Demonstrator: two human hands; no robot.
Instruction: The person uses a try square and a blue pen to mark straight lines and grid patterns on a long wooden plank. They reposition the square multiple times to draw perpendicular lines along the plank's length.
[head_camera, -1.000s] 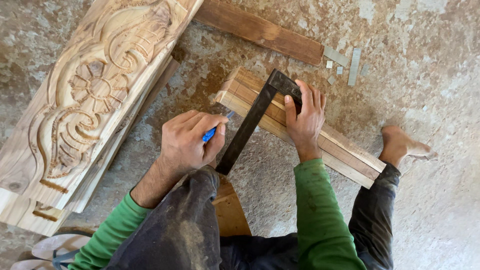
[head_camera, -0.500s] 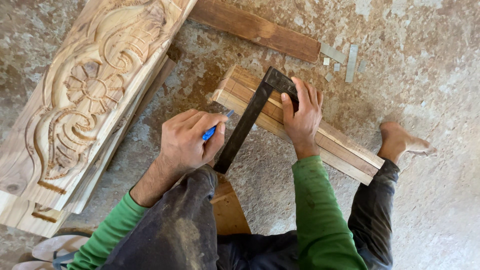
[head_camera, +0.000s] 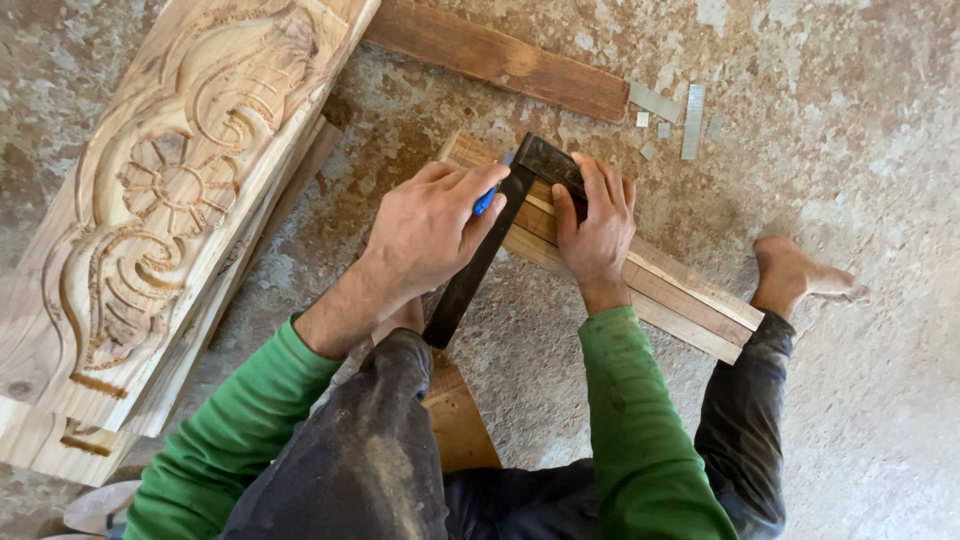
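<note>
The try square (head_camera: 490, 240) is laid across the wooden strips (head_camera: 650, 285) on the floor, its stock pressed flat by the right hand (head_camera: 595, 225); a blue pen (head_camera: 487, 198) is pinched in the left hand (head_camera: 430, 235); should that pressure slacken, the blade may pivot and the line run skewed.

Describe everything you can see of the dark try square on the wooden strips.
The try square is an L-shaped tool, dark and metallic-looking. Its long blade runs diagonally from the wooden strips down toward the person's knee. The thick stock lies along the strips, pressed by the right hand. The left hand, holding a blue pen, rests against the blade's edge.
</note>
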